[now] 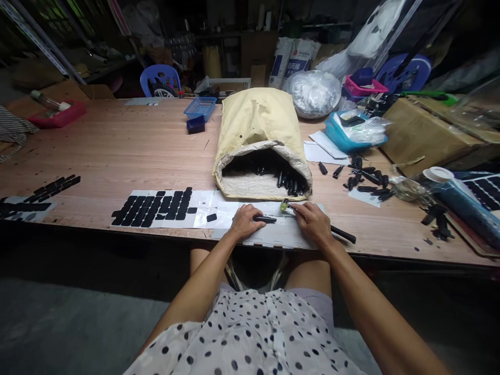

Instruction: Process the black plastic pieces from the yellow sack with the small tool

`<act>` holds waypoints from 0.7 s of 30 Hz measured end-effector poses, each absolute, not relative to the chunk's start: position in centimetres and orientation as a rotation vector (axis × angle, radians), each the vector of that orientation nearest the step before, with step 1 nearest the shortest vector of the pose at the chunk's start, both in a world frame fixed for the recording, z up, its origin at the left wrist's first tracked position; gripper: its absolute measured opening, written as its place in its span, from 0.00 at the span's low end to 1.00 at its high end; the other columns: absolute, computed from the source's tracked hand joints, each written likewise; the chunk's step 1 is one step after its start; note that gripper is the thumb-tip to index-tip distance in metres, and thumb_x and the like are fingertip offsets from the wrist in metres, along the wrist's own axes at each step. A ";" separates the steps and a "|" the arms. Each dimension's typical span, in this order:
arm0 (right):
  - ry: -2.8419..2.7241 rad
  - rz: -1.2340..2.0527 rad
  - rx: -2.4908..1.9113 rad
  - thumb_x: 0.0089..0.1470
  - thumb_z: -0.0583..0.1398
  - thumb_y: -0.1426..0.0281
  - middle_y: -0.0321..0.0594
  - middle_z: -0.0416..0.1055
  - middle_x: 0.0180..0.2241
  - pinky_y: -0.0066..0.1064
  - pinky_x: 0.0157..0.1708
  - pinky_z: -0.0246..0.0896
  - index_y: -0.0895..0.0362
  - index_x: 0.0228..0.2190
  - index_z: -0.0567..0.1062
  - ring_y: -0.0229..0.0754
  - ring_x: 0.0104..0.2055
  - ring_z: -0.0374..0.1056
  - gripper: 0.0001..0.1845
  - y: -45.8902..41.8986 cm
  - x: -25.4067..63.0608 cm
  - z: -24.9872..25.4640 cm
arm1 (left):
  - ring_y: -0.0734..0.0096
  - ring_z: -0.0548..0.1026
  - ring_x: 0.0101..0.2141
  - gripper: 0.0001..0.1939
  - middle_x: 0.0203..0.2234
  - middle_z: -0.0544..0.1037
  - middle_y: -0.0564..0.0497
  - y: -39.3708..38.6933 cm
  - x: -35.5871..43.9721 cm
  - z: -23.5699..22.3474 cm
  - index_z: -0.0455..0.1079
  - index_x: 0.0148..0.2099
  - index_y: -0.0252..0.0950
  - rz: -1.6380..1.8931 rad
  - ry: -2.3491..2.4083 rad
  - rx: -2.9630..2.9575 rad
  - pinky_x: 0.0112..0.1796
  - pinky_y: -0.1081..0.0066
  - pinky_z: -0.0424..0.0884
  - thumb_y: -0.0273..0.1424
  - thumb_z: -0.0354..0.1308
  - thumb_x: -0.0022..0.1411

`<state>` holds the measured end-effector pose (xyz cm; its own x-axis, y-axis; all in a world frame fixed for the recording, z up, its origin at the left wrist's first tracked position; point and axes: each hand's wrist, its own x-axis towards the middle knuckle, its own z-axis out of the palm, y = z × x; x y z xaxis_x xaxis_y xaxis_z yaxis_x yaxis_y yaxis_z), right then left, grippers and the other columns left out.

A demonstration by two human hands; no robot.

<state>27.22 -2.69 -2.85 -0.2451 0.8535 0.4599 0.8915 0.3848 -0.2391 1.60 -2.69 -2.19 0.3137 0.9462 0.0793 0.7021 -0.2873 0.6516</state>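
My left hand [246, 221] rests at the table's front edge, fingers closed on a slim black plastic piece [267, 219] that lies on a grey-white board [273, 237]. Just to its right, my right hand [313, 221] grips a small hammer [344, 234] with a black handle and a yellowish, translucent head. The hammer head is raised a little above the board, apart from the black piece. Behind both hands lies a pale yellow woven sack [258, 117], its mouth facing me, with many black pieces inside.
Rows of flat black pads [152, 208] lie on white sheets to the left. Loose black parts [369, 179] are scattered at right, near a turquoise basket [344, 135] and a cardboard box [429, 130]. A blue basket [200, 108] stands left of the sack.
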 end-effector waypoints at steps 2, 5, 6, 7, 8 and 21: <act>-2.160 -0.117 -1.479 0.63 0.53 0.65 0.42 0.71 0.33 0.32 0.37 0.57 0.50 0.42 0.81 0.43 0.37 0.64 0.16 -2.3 27.4 -3.6 | 0.61 0.70 0.41 0.09 0.34 0.74 0.51 -2.6 1.5 -2.3 0.79 0.41 0.42 0.619 1.449 2.092 0.46 0.61 0.67 0.35 0.67 0.56; -2.153 -0.147 -1.500 0.63 0.52 0.66 0.42 0.70 0.32 0.33 0.37 0.56 0.51 0.42 0.80 0.43 0.36 0.62 0.16 -2.1 27.2 -4.5 | 0.61 0.70 0.42 0.08 0.36 0.74 0.50 -2.3 1.2 -2.3 0.78 0.41 0.42 0.594 1.431 2.112 0.47 0.61 0.67 0.35 0.64 0.59; -2.147 -0.154 -1.513 0.63 0.52 0.66 0.42 0.70 0.32 0.33 0.38 0.56 0.51 0.42 0.80 0.44 0.36 0.62 0.16 -2.1 27.1 -4.6 | 0.61 0.70 0.42 0.08 0.36 0.75 0.50 -2.3 1.1 -2.2 0.78 0.42 0.42 0.591 1.425 2.121 0.47 0.61 0.67 0.35 0.64 0.59; -2.145 -0.158 -1.524 0.63 0.52 0.65 0.42 0.70 0.33 0.33 0.38 0.56 0.50 0.42 0.80 0.44 0.37 0.62 0.16 -2.1 26.9 -4.7 | 0.61 0.70 0.42 0.08 0.37 0.75 0.50 -2.4 1.0 -2.0 0.78 0.42 0.42 0.592 1.415 2.132 0.47 0.61 0.67 0.35 0.62 0.61; -2.147 -0.160 -1.532 0.63 0.52 0.65 0.43 0.70 0.33 0.34 0.39 0.56 0.50 0.42 0.80 0.44 0.37 0.61 0.16 -2.1 26.8 -4.7 | 0.60 0.70 0.42 0.08 0.38 0.76 0.49 -2.7 1.0 -1.7 0.77 0.43 0.41 0.601 1.398 2.143 0.47 0.61 0.66 0.35 0.61 0.62; -2.175 -0.181 -1.643 0.63 0.53 0.66 0.44 0.69 0.35 0.34 0.38 0.52 0.52 0.43 0.78 0.46 0.39 0.60 0.15 -2.4 25.7 -4.1 | 0.59 0.78 0.45 0.15 0.43 0.81 0.48 -14.5 2.5 -7.9 0.77 0.49 0.41 -0.001 1.324 1.741 0.48 0.65 0.72 0.32 0.57 0.61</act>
